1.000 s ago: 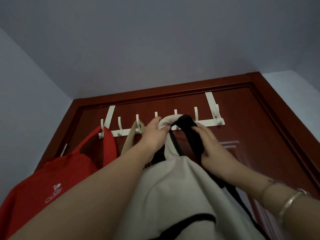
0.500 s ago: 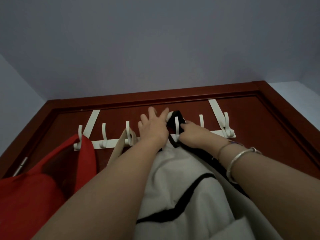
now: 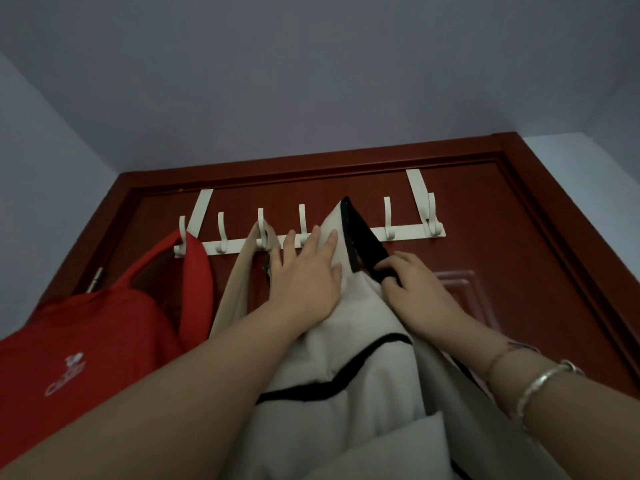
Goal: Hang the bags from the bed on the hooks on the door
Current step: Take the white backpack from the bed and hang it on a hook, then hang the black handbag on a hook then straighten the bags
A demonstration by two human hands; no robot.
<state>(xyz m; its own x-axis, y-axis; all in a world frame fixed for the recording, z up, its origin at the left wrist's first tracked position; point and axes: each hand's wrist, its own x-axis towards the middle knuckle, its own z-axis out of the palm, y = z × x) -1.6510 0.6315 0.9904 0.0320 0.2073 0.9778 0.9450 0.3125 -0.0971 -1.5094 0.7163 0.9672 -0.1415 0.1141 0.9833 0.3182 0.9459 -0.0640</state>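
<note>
Dark red wooden door (image 3: 485, 237) carries a white over-door hook rack (image 3: 398, 233). On it hangs the white fabric bag with black trim (image 3: 346, 358); the left hand (image 3: 304, 282) lies flat on it with straight fingers, and the right hand (image 3: 415, 292) pinches its black strap (image 3: 367, 244). Beside them hang a red fabric bag (image 3: 86, 358) and a beige tote strap (image 3: 239, 278).

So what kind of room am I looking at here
Likely a bedroom or another room in a home: a dark red wooden door carries a white over-door hook rack, with a red fabric tote bag hanging there, under plain pale walls.
</note>
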